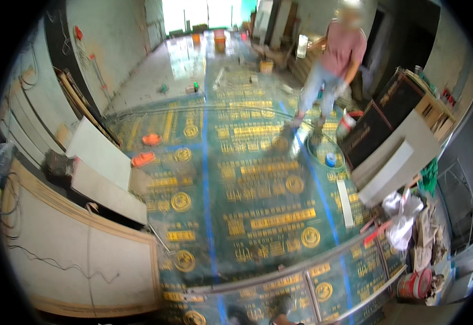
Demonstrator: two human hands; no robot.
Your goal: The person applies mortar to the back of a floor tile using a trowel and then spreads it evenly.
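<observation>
Neither of my hands shows in the head view. At its lower edge are dark blurred shapes that look like my feet (pixel 279 314), on green protective floor sheeting (pixel 258 195) with yellow print and blue tape seams. Just ahead of them, a long metal rail (pixel 247 283) lies across the sheeting. A pair of orange slippers (pixel 143 158) rests further off on the left. To the right, a white strip (pixel 345 203) lies on the floor near a coiled hose (pixel 312 154) with a blue roll (pixel 330 159) beside it.
A person (pixel 339 59) in a pink shirt stands at the far right. Boards (pixel 109 157) and a large panel (pixel 90 249) line the left. Panels (pixel 388 162), white bags (pixel 401 216) and a red bucket (pixel 414 284) crowd the right. Orange buckets (pixel 220 42) stand far back.
</observation>
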